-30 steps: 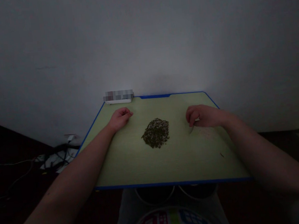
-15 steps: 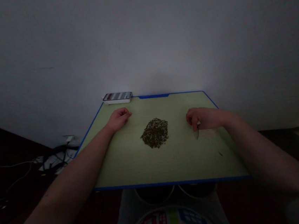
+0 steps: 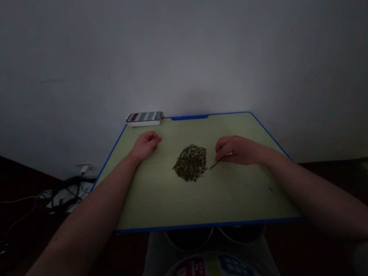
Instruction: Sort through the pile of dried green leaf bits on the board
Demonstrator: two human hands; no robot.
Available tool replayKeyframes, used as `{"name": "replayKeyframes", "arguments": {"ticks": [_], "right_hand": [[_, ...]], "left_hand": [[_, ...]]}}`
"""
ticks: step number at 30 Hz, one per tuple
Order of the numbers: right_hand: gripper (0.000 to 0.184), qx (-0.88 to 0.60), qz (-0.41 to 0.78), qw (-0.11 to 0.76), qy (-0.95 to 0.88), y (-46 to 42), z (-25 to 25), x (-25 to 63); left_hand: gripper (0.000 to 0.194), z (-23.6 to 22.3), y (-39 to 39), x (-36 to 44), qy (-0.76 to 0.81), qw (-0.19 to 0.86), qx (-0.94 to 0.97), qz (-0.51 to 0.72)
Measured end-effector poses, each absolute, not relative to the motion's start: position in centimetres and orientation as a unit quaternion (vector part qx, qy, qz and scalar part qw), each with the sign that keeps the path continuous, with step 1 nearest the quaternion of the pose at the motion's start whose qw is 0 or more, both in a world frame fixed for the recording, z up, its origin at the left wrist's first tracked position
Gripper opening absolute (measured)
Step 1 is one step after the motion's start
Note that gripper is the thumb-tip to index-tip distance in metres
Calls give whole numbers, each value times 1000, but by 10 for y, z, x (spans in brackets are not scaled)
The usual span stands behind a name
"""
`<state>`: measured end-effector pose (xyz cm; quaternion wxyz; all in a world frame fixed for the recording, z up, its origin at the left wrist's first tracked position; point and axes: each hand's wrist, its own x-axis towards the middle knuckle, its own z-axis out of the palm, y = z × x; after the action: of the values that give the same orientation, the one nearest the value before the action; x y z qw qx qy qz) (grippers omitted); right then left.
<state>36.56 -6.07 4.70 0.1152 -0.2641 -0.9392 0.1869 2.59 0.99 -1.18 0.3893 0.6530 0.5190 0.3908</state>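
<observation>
A heap of small dark green grains [image 3: 190, 162] lies in the middle of a pale green table with a blue rim [image 3: 193, 204]. My right hand [image 3: 237, 150] rests just right of the heap, fingers pinched on a small thin tool [image 3: 215, 165] whose tip points at the heap's right edge. Whether the tip touches the grains is too dark to tell. My left hand [image 3: 145, 145] lies on the table to the upper left of the heap, fingers curled in loosely with nothing in them.
A phone [image 3: 144, 117] lies at the table's back left corner against the white wall. Cables and a plug [image 3: 67, 190] lie on the dark floor to the left. A tiny dark speck [image 3: 270, 189] sits on the table's right side.
My right hand has moved left across the table from the right side to the heap, and the tool now points at the grains. My left hand has stayed put.
</observation>
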Motion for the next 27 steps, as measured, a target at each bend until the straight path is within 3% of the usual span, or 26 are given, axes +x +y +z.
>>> {"name": "replayKeyframes", "arguments": {"ticks": [27], "right_hand": [[22, -257, 120, 116, -952, -56, 34, 358]], "left_hand": [[22, -11, 9, 26, 526, 383, 657, 381]]}}
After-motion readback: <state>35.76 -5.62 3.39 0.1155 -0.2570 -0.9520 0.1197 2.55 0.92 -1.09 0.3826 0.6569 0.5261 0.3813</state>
